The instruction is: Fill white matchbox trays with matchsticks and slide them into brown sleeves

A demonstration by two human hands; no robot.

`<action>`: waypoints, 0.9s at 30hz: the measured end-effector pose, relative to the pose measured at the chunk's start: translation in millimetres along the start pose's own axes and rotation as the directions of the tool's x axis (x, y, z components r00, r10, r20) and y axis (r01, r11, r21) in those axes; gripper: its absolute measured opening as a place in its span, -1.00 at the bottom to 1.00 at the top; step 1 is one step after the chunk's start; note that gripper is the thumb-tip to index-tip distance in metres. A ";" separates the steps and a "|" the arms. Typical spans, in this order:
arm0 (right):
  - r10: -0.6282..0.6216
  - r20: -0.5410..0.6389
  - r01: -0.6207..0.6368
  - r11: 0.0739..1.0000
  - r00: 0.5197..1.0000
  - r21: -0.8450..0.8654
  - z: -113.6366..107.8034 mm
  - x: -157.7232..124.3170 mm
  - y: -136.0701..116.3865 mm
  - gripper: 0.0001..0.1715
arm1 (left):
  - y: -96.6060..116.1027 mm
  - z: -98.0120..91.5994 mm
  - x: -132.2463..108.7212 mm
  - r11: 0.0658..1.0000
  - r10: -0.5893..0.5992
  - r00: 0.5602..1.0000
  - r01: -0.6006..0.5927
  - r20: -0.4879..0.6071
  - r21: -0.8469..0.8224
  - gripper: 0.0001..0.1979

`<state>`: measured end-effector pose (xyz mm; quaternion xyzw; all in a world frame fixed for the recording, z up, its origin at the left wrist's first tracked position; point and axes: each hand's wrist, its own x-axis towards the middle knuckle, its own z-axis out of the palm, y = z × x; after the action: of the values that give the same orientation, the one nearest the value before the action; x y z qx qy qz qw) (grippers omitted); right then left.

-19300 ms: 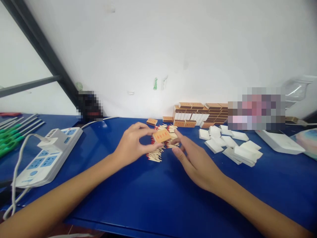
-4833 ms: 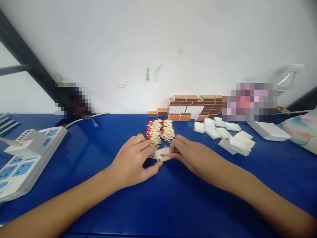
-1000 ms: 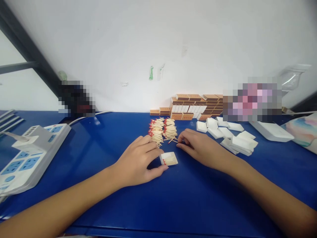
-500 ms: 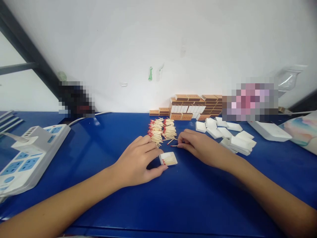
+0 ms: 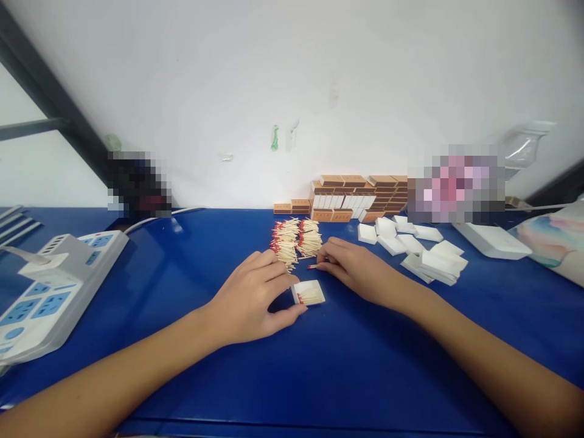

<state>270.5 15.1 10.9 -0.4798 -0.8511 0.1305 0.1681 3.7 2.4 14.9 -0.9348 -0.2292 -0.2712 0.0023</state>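
On the blue table, my left hand (image 5: 255, 298) grips a small white matchbox tray (image 5: 314, 286) at its left end, thumb at the near edge and fingers at the far one. Several red-tipped matches (image 5: 310, 298) lie inside along the near side. My right hand (image 5: 344, 267) pinches matches (image 5: 312, 266) just beyond the tray, their red heads pointing left; how many are in the pinch is hidden by the fingers. Past both hands lies a heap of loose matches (image 5: 285, 240) in two bunches, heads mostly to the left.
Matchboxes (image 5: 387, 198) are stacked against the wall behind the heap. White empty trays (image 5: 410, 244) lie scattered to the right, beside a larger white box (image 5: 495, 241). A power strip (image 5: 77, 292) with a plugged-in adapter sits at the left on the blue table (image 5: 292, 377).
My right hand has shifted slightly left and now covers the spot where stray matches lay near the heap. My left hand keeps its hold on the tray.
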 end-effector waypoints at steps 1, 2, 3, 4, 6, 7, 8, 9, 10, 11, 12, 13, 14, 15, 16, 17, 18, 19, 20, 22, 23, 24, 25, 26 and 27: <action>0.003 0.007 -0.003 1.000 1.000 -0.003 -1.0 -0.7 -0.5 -0.82 | -0.1 0.0 0.2 1.000 0.000 1.000 0.000 -0.002 0.000 -0.73; 0.008 0.016 -0.008 1.000 1.000 -0.007 -1.9 -1.2 -0.9 -0.82 | -0.2 0.0 0.3 1.000 0.000 1.000 0.000 -0.001 -0.002 -0.73; 0.016 0.023 -0.015 1.000 1.000 -0.011 -2.7 -1.7 -1.3 -0.82 | -0.3 -0.1 0.3 1.000 -0.003 1.000 0.003 0.001 -0.004 -0.73; 0.024 0.026 -0.023 1.000 0.999 -0.013 -3.4 -2.1 -1.5 -0.82 | -0.4 -0.1 0.4 1.000 -0.005 1.000 0.005 0.001 -0.006 -0.73; 0.040 0.021 -0.040 0.999 0.999 -0.015 -4.6 -2.6 -1.6 -0.83 | -0.6 -0.3 0.5 1.000 -0.010 1.000 0.010 0.000 -0.007 -0.73; 0.046 0.021 -0.046 0.999 0.999 -0.013 -5.0 -2.9 -1.5 -0.83 | -0.6 -0.4 0.5 1.000 -0.011 1.000 0.011 -0.001 -0.007 -0.73; 0.050 0.022 -0.050 0.999 0.999 -0.008 -5.4 -3.1 -1.4 -0.83 | -0.5 -0.5 0.6 1.000 -0.012 1.000 0.012 0.000 -0.005 -0.73; 0.052 0.025 -0.052 0.999 0.998 -0.002 -5.8 -3.4 -1.3 -0.83 | -0.4 -0.7 0.7 1.000 -0.012 1.000 0.012 0.000 -0.004 -0.73; 0.056 0.030 -0.056 0.998 0.998 0.003 -6.2 -3.6 -1.2 -0.82 | -0.4 -0.8 0.8 1.000 -0.013 1.000 0.013 0.002 -0.002 -0.74; 0.059 0.037 -0.059 0.998 0.998 0.004 -6.5 -3.9 -1.1 -0.80 | -0.3 -1.0 0.9 1.000 -0.014 1.000 0.014 0.002 0.001 -0.74; 0.059 0.043 -0.059 0.998 0.997 0.003 -6.8 -4.1 -1.0 -0.79 | -0.2 -1.1 1.0 1.000 -0.016 1.000 0.016 0.001 0.003 -0.74; 0.057 0.047 -0.057 0.998 0.997 0.000 -7.1 -4.3 -1.0 -0.79 | -0.1 -1.1 1.0 1.000 -0.016 1.000 0.016 0.000 0.006 -0.74; 0.052 0.049 -0.052 0.999 0.997 -0.002 -7.5 -4.6 -0.9 -0.78 | 0.0 -1.1 1.0 1.000 -0.017 1.000 0.017 0.001 0.008 -0.74; 0.046 0.049 -0.046 0.999 0.998 -0.002 -8.0 -4.9 -0.9 -0.77 | 0.0 -1.1 1.0 1.000 -0.017 1.000 0.017 0.001 0.009 -0.74; 0.040 0.046 -0.040 0.999 0.998 0.000 -8.5 -5.3 -0.9 -0.77 | 0.1 -0.9 1.0 1.000 -0.017 1.000 0.017 0.001 0.010 -0.74; 0.035 0.037 -0.035 0.999 0.999 0.003 -9.2 -5.9 -1.1 -0.77 | 0.1 -0.8 0.9 1.000 -0.018 1.000 0.018 -0.001 0.010 -0.74; 0.031 0.023 -0.031 0.999 0.999 0.007 -10.1 -6.7 -1.6 -0.77 | 0.0 -0.6 0.9 1.000 -0.021 1.000 0.021 -0.007 0.011 -0.74; 0.026 0.005 -0.026 1.000 1.000 0.013 -11.0 -7.6 -2.5 -0.78 | 0.0 -0.4 0.9 0.999 -0.028 0.999 0.028 -0.015 0.014 -0.73; 0.016 -0.013 -0.016 1.000 1.000 0.023 -12.0 -8.6 -4.0 -0.80 | -0.2 -0.3 0.9 0.999 -0.039 0.999 0.039 -0.023 0.018 -0.73; -0.011 -0.050 0.014 0.998 0.999 0.053 -14.0 -10.7 -9.0 -0.83 | -0.5 -0.2 1.0 0.997 -0.068 0.997 0.069 -0.045 0.027 -0.73; -0.023 -0.064 0.027 0.997 0.998 0.068 -14.8 -11.6 -12.5 -0.84 | -0.7 -0.2 1.0 0.996 -0.083 0.995 0.085 -0.059 0.030 -0.73; -0.034 -0.074 0.039 0.996 0.997 0.080 -15.3 -12.3 -16.6 -0.85 | -0.9 -0.1 1.0 0.995 -0.095 0.993 0.097 -0.073 0.033 -0.73; -0.043 -0.081 0.050 0.995 0.996 0.088 -15.4 -12.9 -21.0 -0.86 | -0.9 -0.1 1.0 0.994 -0.104 0.991 0.107 -0.086 0.034 -0.73; -0.052 -0.084 0.060 0.994 0.995 0.092 -15.0 -13.3 -25.7 -0.87 | -0.8 0.0 1.0 0.993 -0.111 0.989 0.115 -0.099 0.032 -0.73; -0.062 -0.083 0.070 0.993 0.995 0.093 -14.2 -13.5 -30.4 -0.87 | -0.5 0.1 0.9 0.992 -0.116 0.987 0.119 -0.108 0.029 -0.73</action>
<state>259.4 -11.0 33.3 -0.4476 -0.8519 0.1463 0.2291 4.2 3.3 15.2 -0.9038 -0.2883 -0.3159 0.0151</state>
